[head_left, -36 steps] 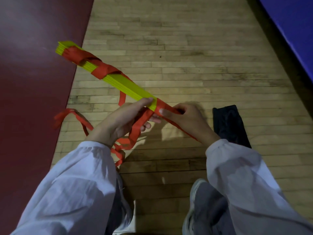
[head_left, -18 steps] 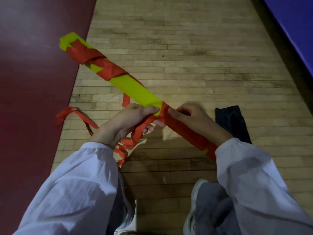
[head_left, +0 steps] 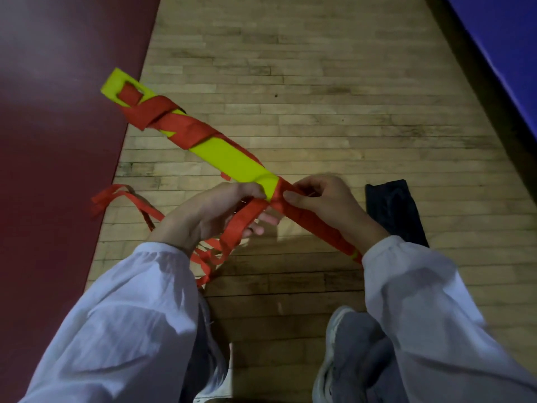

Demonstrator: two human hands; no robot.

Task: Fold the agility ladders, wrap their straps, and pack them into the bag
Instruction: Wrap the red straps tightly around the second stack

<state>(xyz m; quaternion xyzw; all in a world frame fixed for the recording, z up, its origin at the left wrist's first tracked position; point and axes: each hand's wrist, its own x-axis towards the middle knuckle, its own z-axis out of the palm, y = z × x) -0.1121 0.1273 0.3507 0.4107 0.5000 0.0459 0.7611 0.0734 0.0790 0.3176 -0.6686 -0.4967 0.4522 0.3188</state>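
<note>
A stack of yellow ladder rungs (head_left: pixel 232 161) is held above the wooden floor, running diagonally from upper left to lower right. Red strap (head_left: pixel 174 123) is wound around its far end and its near end. My left hand (head_left: pixel 209 210) holds the bundle near its middle, with a loose run of red strap (head_left: pixel 241 225) passing through its fingers. My right hand (head_left: pixel 322 202) grips the wrapped near part of the bundle, thumb pressed on the strap. More loose red strap (head_left: pixel 122 196) trails on the floor to the left. A black bag (head_left: pixel 395 210) lies flat on the floor at the right.
A dark red mat (head_left: pixel 58 141) covers the floor on the left. A blue padded surface (head_left: pixel 499 53) runs along the upper right. My shoes (head_left: pixel 337 362) and knees are at the bottom of the view.
The bundle has turned from edge-on to flat side up, and its far end has swung lower. Both hands keep their hold near the middle.
</note>
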